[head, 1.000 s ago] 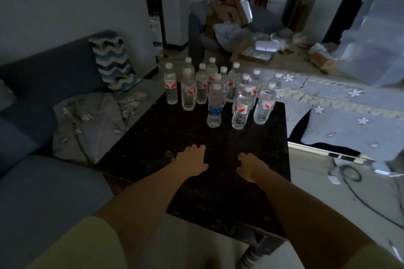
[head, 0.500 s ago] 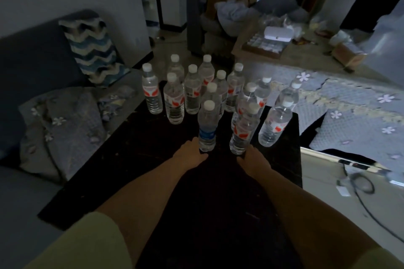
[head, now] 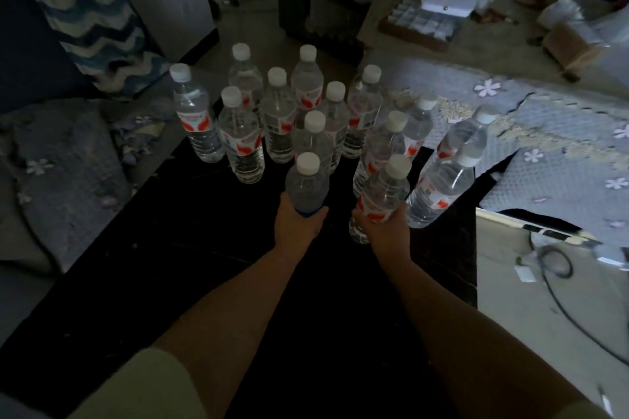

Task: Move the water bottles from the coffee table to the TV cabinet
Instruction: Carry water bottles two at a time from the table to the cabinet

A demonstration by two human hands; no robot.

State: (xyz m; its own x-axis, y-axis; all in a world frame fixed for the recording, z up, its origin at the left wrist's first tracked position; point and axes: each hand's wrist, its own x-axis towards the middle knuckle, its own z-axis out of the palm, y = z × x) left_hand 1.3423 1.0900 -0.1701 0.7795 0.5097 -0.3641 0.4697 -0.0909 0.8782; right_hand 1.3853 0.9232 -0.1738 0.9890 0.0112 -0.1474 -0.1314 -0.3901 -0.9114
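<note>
While every bottle is on the coffee table [head: 204, 282], nothing has reached the TV cabinet, which is out of view. The left hand [head: 297, 226] grips the blue-label bottle [head: 307, 184], the right hand [head: 384, 231] a red-label bottle [head: 383, 196]; the other bottles [head: 279, 119] wait behind.

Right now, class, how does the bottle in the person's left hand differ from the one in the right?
The left hand grips the blue-label bottle, which stands roughly upright; the right hand grips the red-label bottle, which leans right. The blue label is mostly hidden by fingers, while the red one shows clearly. Both are clear, white-capped, and nearest of the cluster on the dark coffee table.
</note>
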